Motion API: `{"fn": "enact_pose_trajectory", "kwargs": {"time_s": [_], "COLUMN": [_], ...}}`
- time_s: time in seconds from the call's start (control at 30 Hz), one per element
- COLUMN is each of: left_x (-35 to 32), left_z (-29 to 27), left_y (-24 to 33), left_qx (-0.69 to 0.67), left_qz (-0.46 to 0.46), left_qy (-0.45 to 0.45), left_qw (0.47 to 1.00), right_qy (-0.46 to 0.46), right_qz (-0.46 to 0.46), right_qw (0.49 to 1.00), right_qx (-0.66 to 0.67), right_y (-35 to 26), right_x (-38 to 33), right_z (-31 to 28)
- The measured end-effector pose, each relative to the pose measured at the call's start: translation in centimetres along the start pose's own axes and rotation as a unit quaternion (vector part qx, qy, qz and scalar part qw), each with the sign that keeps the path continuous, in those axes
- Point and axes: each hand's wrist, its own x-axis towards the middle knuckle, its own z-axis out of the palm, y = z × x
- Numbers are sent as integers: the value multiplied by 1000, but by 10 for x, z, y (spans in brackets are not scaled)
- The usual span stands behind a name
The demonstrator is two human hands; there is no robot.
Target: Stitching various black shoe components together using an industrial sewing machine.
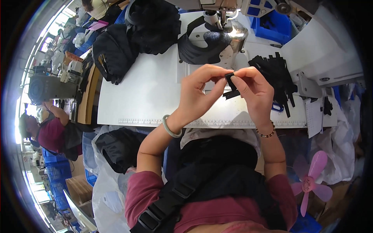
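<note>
Over the white sewing table (136, 101), my left hand (198, 89) and my right hand (256, 91) meet at a short black fabric strip (230, 82). Thumb and index finger of each hand pinch its upper end, which looks folded over. Just beyond my hands, a curved black fabric piece (200, 50) lies under the needle area of a sewing machine (222, 17). A loose pile of black strips (274, 73) rests to the right of my right hand. Beneath that hand, a small blue object (277, 107) is partly hidden.
Black bag pieces (151, 27) are heaped at the far left of the table. A ruler strip (217, 123) runs along the near edge. A blue bin (272, 29) stands at the back right. A pink fan (308, 184) is low on the right. Another person (52, 134) sits at left.
</note>
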Motion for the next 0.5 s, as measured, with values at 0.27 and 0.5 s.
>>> {"fn": "enact_pose_trajectory", "kwargs": {"time_s": [0.27,0.5], "left_x": [-2,1], "left_z": [-2,2], "left_y": [-3,-9], "left_qx": [49,40], "left_qz": [12,27], "left_qy": [30,69], "left_qw": [998,996], "right_qy": [10,-6], "right_qz": [37,48], "right_qw": [999,998], "right_qx": [25,30], "right_y": [3,2], "right_x": [1,4], "right_z": [6,6]}}
